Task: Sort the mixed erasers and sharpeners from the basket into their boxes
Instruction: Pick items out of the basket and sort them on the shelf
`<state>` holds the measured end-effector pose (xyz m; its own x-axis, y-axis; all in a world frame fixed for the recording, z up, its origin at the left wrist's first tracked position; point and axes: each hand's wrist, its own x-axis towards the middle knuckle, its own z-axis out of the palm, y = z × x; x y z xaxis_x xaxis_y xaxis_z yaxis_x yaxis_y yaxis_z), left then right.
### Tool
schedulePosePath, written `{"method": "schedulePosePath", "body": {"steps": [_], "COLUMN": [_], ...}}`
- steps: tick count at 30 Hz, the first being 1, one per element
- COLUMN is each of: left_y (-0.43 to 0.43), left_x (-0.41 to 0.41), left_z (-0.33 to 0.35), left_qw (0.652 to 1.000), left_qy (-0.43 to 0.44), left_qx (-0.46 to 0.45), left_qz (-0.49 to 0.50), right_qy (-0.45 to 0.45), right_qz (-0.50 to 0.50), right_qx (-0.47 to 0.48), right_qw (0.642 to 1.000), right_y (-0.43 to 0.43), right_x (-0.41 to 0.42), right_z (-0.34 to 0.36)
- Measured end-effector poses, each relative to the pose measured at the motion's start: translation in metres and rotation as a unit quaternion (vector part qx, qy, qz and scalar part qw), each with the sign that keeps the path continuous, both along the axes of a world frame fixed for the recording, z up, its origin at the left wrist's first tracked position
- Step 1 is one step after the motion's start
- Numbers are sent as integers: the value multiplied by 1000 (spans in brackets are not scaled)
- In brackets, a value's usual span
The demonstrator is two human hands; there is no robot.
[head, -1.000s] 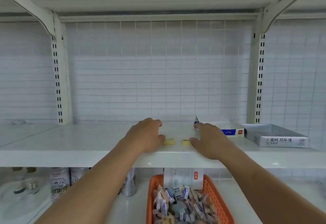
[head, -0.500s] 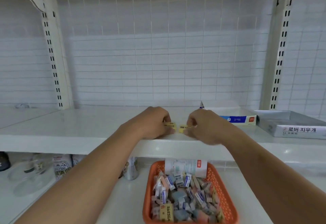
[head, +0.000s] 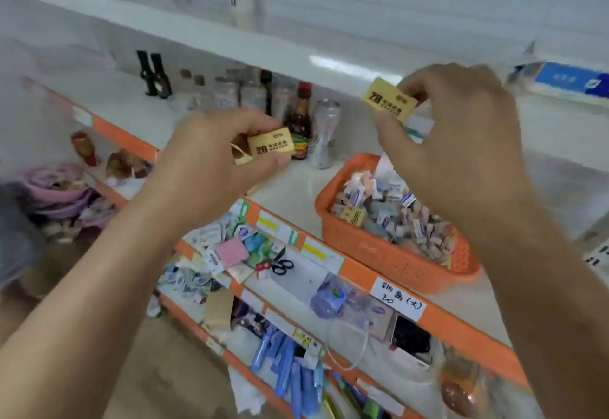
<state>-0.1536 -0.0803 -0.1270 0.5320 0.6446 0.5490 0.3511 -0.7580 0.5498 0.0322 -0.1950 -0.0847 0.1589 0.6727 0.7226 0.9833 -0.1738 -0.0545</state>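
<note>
Pinching: left grip (head: 211, 161) has yellow eraser (head: 271, 145) at fingertips; right grip (head: 454, 141), second eraser (head: 389, 102), same.

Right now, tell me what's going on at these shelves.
A person holds two yellow erasers, one per hand. The left hand pinches the left eraser in front of some bottles. The right hand pinches the right eraser higher, near the upper shelf edge. The orange basket sits on the shelf below, full of mixed small items. Neither eraser is in a box yet. A blue-and-white box lies on the upper shelf, far right.
</note>
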Motion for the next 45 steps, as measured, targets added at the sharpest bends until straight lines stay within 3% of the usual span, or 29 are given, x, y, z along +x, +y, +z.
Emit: {"method": "schedulePosePath", "body": {"steps": [3, 8, 12, 20, 25, 34, 45], "left_y": [-25, -79, -135, -273, -372, -531, -602], "left_x": [-63, -154, -227, -394, -498, -614, -705], "left_z": [-50, -109, -140, -176, -184, -175, -176], "left_qw": [993, 959, 922, 834, 763, 592, 405], "left_qy": [3, 66, 62, 23, 0, -124, -151], "left_qx": [-58, -123, -188, -232, -232, -192, -166], "left_qz": [104, 248, 331, 501, 604, 773, 886], "right_qy": [48, 76, 51, -25, -52, -127, -164], "right_qz": [106, 276, 392, 551, 642, 779, 870], "right_qx": [-70, -246, -292, -348, -353, -340, -321], "right_qw": [991, 926, 871, 759, 679, 512, 337], "right_y": [4, 22, 21, -28, -87, -205, -278], "right_x": [-39, -121, -205, -404, -544, -753, -945], "right_z": [-39, -101, -136, -182, -197, -194, -195]}}
